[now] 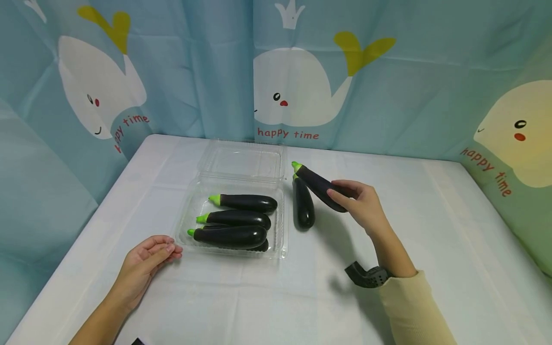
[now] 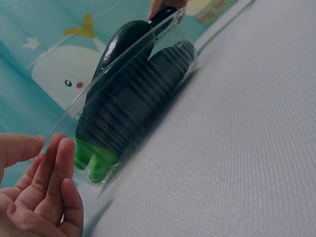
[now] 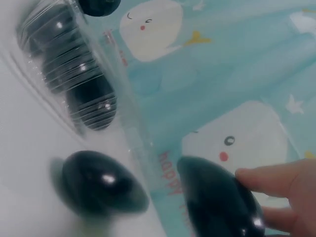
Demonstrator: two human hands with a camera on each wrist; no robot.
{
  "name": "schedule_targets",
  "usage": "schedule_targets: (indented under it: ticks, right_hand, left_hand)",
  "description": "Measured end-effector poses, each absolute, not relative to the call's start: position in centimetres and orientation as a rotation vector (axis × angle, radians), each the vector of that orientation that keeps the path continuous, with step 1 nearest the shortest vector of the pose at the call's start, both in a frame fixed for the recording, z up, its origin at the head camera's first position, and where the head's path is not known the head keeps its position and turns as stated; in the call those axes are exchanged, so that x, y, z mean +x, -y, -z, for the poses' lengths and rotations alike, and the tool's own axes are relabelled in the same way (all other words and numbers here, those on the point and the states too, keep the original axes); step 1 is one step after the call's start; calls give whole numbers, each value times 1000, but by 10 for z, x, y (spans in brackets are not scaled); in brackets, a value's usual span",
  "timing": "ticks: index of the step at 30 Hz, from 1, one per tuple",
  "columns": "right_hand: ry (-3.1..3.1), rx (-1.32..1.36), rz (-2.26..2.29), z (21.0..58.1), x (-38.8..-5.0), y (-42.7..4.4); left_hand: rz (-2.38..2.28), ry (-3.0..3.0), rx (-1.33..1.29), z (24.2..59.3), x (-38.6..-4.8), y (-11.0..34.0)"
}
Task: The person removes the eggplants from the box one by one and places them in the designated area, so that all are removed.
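My right hand (image 1: 362,203) grips a dark eggplant (image 1: 321,186) by its thick end, with thumb and fingers around it and the green stem pointing to the far left. Under the stem end, a second eggplant (image 1: 304,203) lies on the table, right of a clear plastic box (image 1: 281,239). Several eggplants (image 1: 230,236) lie in the box, stems to the left, some partly hidden beneath others. At the box's near left corner, my left hand (image 1: 148,256) pinches the rim between thumb and fingers; the left wrist view shows these fingers (image 2: 61,155) close up.
The box's hinged clear lid (image 1: 243,163) lies folded back behind it. A white cloth covers the table (image 1: 414,215). Blue curtains (image 1: 207,57) with whale prints stand along the back and sides. A dark band (image 1: 368,276) sits on the right wrist.
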State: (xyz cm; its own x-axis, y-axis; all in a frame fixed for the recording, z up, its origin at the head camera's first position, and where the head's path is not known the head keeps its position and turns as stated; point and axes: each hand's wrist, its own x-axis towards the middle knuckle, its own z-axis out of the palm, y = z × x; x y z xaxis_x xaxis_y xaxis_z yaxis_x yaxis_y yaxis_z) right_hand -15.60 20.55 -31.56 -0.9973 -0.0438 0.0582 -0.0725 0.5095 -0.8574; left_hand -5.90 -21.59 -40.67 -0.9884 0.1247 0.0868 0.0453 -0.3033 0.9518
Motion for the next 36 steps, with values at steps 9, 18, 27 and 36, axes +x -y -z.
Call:
schedule_targets:
  ticks: [9, 18, 27, 36]
  right_hand:
    - [2697, -23, -1525, 327, -161, -205]
    - [2737, -145, -1461, 335, -165, -206]
    - [2756, -199, -1400, 350, -170, -207]
    - [2791, -232, -1370, 351, -167, -204]
  left_hand:
    - [-2472, -1841, 189, 407, -58, 216]
    - [-2470, -1847, 191, 407, -59, 216]
    - [-2475, -1836, 208, 407, -60, 216]
    - [-2468, -1843, 191, 406, -59, 216]
